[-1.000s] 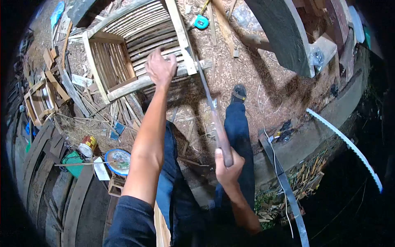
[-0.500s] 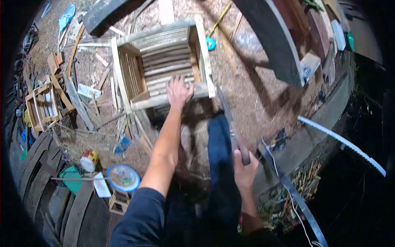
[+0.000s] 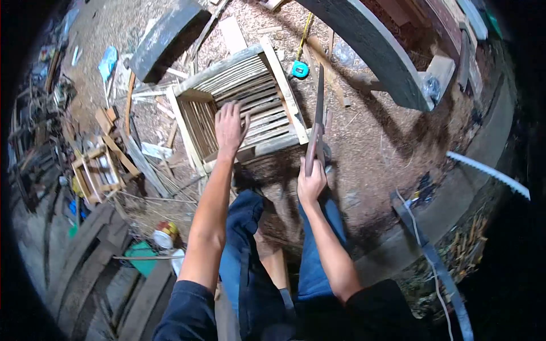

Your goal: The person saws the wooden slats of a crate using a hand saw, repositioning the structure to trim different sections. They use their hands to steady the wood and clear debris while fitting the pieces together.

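A slatted wooden crate (image 3: 284, 94) lies in front of me, its open side facing up and its slatted bottom visible. My left hand (image 3: 229, 129) is over the crate's near left part with its fingers spread, holding nothing. Just right of the crate, my right hand (image 3: 312, 184) is wrapped round the handle of a handsaw (image 3: 319, 105). The dark blade points away from me, beside the crate's near right corner. Beyond that corner rests a teal tape measure (image 3: 300, 69) with its yellow tape pulled out.
A large dark curved beam (image 3: 364, 37) arches across the upper right. Wood offcuts (image 3: 116, 153) and a smaller wooden frame (image 3: 94, 176) lie to the left. Planks (image 3: 85, 256), a green object (image 3: 141, 258) and a tub (image 3: 165, 234) are at lower left. A pale serrated strip (image 3: 489, 175) is at right.
My left hand has lifted from the crate's near rim. My right hand has brought the handsaw up and forward beside the crate, its blade now pointing away. The view has shifted.
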A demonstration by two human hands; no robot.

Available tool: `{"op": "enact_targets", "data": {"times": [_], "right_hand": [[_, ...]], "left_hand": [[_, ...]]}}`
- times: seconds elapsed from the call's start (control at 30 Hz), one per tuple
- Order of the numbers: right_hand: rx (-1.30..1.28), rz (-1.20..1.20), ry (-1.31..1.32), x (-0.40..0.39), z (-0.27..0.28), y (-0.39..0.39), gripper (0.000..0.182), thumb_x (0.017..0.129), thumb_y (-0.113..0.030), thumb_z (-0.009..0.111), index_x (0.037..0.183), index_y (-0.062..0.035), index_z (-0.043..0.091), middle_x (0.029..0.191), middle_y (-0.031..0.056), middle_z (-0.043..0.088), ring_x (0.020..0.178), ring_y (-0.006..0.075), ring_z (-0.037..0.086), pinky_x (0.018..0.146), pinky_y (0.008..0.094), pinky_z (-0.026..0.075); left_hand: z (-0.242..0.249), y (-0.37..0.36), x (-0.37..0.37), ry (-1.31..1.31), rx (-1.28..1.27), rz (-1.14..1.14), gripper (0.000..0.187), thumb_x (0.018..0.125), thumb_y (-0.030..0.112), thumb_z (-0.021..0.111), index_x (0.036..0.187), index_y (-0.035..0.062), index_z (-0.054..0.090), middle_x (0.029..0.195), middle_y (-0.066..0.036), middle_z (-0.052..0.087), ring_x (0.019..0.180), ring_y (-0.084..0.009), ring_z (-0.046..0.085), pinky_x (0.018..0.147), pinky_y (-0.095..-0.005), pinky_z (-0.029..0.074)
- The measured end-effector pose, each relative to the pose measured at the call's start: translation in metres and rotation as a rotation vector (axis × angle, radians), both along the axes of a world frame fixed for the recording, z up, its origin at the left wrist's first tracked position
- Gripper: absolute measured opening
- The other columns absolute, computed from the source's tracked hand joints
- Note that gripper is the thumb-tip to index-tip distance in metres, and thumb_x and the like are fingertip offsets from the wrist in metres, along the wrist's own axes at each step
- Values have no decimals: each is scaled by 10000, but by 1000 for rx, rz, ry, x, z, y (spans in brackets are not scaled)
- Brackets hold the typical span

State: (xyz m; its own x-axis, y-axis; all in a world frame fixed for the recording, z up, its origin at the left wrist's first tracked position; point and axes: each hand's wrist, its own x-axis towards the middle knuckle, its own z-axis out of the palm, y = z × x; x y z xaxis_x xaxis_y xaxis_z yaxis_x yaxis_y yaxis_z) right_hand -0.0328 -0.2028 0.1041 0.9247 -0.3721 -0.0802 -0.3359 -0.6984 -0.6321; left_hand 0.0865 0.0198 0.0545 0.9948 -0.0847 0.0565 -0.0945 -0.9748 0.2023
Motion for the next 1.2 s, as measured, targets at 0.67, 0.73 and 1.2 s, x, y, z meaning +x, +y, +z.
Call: {"op": "enact_targets", "data": {"times": [0.67, 0.73, 1.2], "right_hand": [[-238, -458, 434, 65, -55, 109, 458, 729, -318, 745, 962, 2, 513, 849, 215, 618, 797, 393, 619, 681, 501, 479], [-311, -420, 375, 65, -60, 106, 431, 725, -274, 723, 984, -6, 508, 835, 219, 626, 760, 397, 631, 644, 497, 494], [-246, -17, 308, 106, -4, 86, 387, 734, -158, 725, 994, -4, 484, 965, 234, 600, 936, 401, 588, 786, 477, 468]], "left_hand": [[-69, 130, 147, 265, 106, -170, 408, 864, 50, 506, 1263, 113, 451, 1010, -170, 616, 955, -358, 627, 768, -454, 522], [-56, 131, 148, 390, 129, -207, 372, 873, 37, 490, 1238, 96, 443, 995, -198, 618, 910, -373, 641, 744, -463, 527], [20, 219, 1, 602, -24, -154, 306, 884, 109, 490, 1070, -120, 408, 729, -273, 645, 685, -442, 643, 601, -509, 514]]}}
